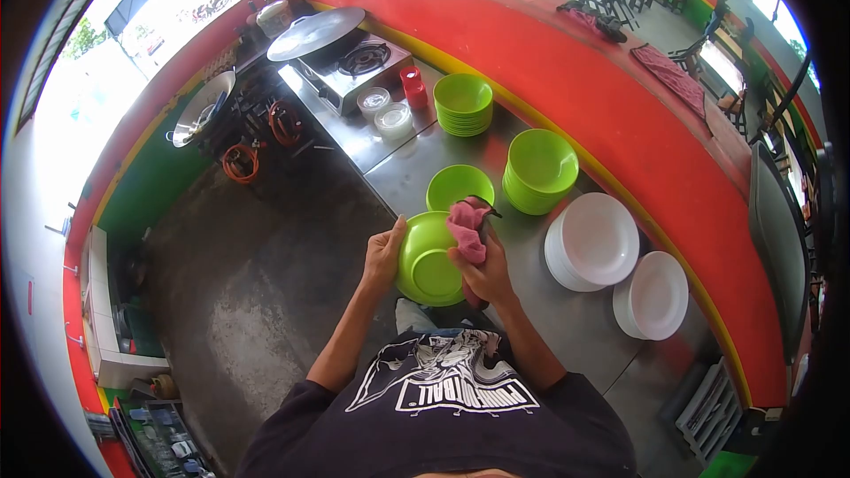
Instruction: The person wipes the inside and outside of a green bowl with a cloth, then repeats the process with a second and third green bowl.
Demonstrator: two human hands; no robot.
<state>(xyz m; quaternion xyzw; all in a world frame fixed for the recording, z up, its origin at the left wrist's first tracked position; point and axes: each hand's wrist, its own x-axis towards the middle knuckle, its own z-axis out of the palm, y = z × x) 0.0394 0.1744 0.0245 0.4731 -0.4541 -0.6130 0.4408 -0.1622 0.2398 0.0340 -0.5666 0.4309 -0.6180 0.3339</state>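
A green bowl (pixel 431 273) is held in front of my body, its underside and foot ring facing me. My left hand (pixel 382 257) grips its left rim, fingers closed on the edge. On the right side of the bowl, my right hand (pixel 486 267) is closed around a crumpled pink cloth (pixel 469 228), which lies against the bowl. Just beyond, another green bowl (pixel 459 184) sits on the steel counter (pixel 398 170), partly hidden by the held one. Two stacks of green bowls, a nearer stack (pixel 541 171) and a farther stack (pixel 463 104), stand near the red wall.
Two stacks of white plates, a larger one (pixel 591 242) and a smaller one (pixel 651 296), stand at the right. Clear containers (pixel 392 120) and red cups (pixel 413 88) sit near a gas stove (pixel 364 60) with a large lid (pixel 316 34). A red wall (pixel 531 53) borders the counter.
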